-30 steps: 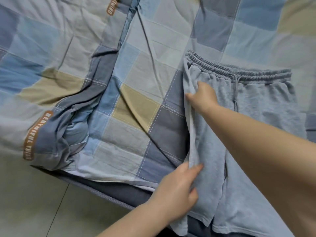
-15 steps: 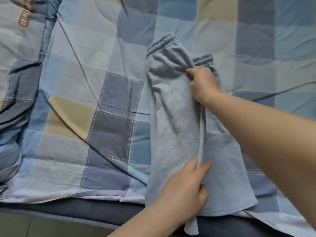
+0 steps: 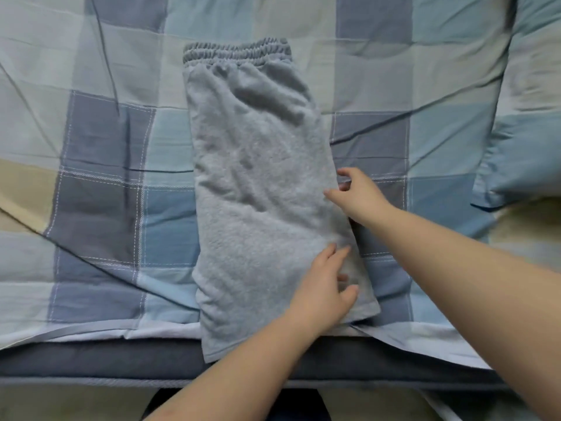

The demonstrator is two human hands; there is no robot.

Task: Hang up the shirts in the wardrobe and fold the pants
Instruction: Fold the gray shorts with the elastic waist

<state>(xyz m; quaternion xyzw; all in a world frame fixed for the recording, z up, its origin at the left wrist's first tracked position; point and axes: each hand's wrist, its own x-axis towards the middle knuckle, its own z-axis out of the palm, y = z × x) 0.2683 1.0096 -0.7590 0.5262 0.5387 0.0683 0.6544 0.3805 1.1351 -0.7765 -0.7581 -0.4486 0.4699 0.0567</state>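
Pants [image 3: 261, 183]: grey fleecy sweat shorts, soft nubbly knit, folded in half lengthwise into a long narrow slab. Lies on the bed w/ gathered elastic waistband [image 3: 236, 51] at far end, hem at near end hanging just over the mattress edge.
Shape: roughly rectangular, widens a bit toward the hem; left edge straight, right edge slants out. Shallow wrinkles across upper half.
Left hand [image 3: 326, 291]: palm down on lower right part of pants, fingers straight and slightly spread, pressing cloth flat. Holds nothing.
Right hand [image 3: 359, 196]: at right edge of pants, abt mid-length. Thumb and forefinger come close at the fabric edge; fingers loosely bent. Can't tell if it actually pinches cloth or just touches it.
Quilt [image 3: 100, 177]: thin cotton cover, big checks in blue, slate, pale grey, beige, w/ white stitch lines; creased diagonally.
Pillow [image 3: 522, 141]: right side, pale blue-and-beige checks, puffy, near but apart from pants.
Mattress edge [image 3: 91, 364]: dark grey band along near side, piped trim.
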